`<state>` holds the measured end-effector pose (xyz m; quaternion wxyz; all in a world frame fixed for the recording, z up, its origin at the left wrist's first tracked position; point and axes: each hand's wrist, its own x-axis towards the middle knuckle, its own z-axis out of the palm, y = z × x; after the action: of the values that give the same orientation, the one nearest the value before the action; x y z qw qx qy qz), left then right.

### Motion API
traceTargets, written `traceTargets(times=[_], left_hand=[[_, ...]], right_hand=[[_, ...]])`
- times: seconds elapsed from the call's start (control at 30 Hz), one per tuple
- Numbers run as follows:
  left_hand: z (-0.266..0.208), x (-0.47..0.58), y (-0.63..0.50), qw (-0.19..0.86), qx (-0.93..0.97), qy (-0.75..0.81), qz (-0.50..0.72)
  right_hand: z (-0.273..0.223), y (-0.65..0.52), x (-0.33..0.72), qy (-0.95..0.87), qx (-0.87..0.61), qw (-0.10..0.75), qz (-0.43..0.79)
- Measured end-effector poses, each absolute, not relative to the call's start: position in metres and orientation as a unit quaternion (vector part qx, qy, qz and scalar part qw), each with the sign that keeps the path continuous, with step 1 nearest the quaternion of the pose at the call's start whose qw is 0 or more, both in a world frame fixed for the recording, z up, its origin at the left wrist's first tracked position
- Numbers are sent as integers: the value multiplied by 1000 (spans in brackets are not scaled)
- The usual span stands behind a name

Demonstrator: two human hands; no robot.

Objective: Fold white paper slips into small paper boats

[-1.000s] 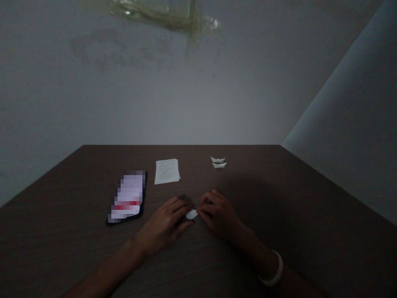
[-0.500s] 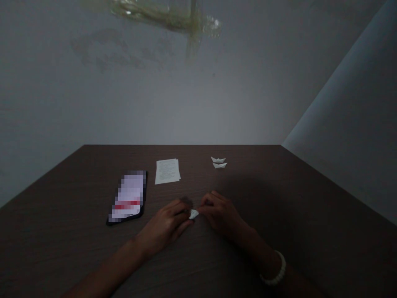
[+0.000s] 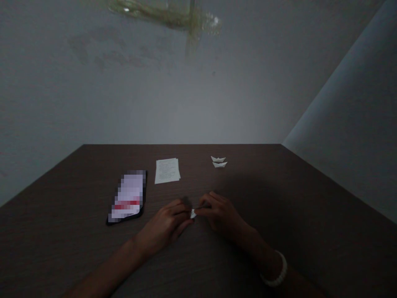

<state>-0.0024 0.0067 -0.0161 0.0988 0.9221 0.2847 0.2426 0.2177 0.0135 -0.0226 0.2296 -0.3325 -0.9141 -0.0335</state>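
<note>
A small folded piece of white paper [image 3: 192, 214] is pinched between my two hands, low over the middle of the table. My left hand [image 3: 169, 221] grips its left side, with thumb below and fingers above. The fingertips of my right hand [image 3: 218, 213] close on the right side and cover part of it. Its full shape is hidden by the fingers. Beyond my right hand, two small white paper boats [image 3: 219, 164] lie one behind the other.
A phone [image 3: 127, 196] with a lit, blurred screen lies left of my left hand. A small stack of printed paper sheets [image 3: 167, 170] rests farther back on the dark wooden table [image 3: 192, 265]. The table's far edge meets a stained grey wall [image 3: 198, 103].
My right fingertips have shifted slightly left over the folded paper, so less of it shows. My left hand stays nearly still.
</note>
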Motion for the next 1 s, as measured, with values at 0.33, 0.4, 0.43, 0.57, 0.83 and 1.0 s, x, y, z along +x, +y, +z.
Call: traceTargets(times=[0.33, 0.4, 0.43, 0.57, 0.83, 1.0], left_hand=[[-12, 0, 5, 104, 918, 288, 252], [-11, 0, 4, 111, 916, 289, 253], [-11, 0, 4, 117, 915, 294, 249], [-14, 0, 6, 122, 911, 295, 261], [-16, 0, 8, 125, 908, 296, 268], [-15, 0, 8, 130, 913, 278, 270]], right_hand=[[-16, 8, 216, -909, -360, 211, 16], [-15, 6, 215, -905, -367, 212, 29], [-15, 6, 215, -903, -372, 213, 34], [-14, 5, 214, -893, -391, 216, 47], [-16, 0, 205, -862, -423, 270, 77], [-22, 4, 202, -843, -444, 295, 74]])
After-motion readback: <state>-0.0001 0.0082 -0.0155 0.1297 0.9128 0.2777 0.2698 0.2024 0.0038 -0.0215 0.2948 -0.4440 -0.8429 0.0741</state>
